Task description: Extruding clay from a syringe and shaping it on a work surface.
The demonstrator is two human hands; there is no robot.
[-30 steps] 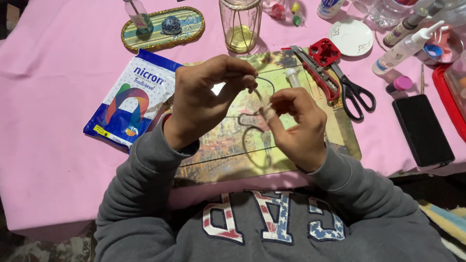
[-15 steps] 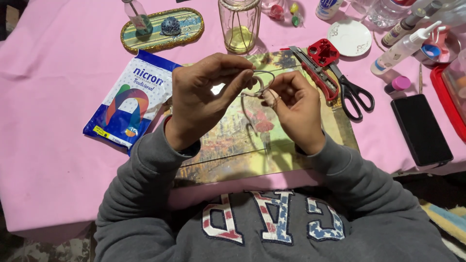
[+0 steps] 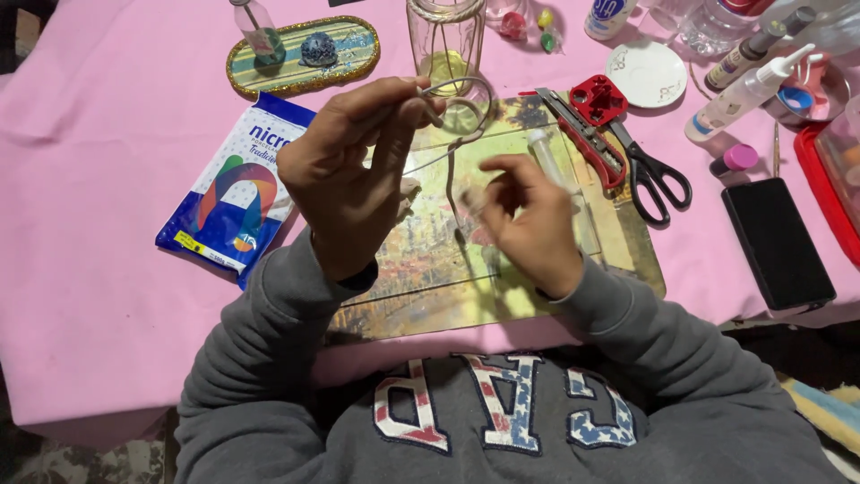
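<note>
A pink cloth [image 3: 107, 224] covers the table, with a rectangular picture-printed work mat [image 3: 555, 287] laid at its near edge. Above the mat, the left hand [image 3: 354, 175] pinches a thin grey wire bent into a loop [image 3: 457, 94] between thumb and fingertips, the wire's tail hanging down toward the mat. The right hand [image 3: 528, 215] hovers just beside that tail, fingers curled loosely together; whether they touch the wire cannot be told. A clear glass jar [image 3: 445, 40] stands behind the loop. Black-handled scissors [image 3: 649, 170] and a red utility knife [image 3: 587, 134] lie right of the hands, a blue-and-white plastic packet [image 3: 237, 188] left.
</note>
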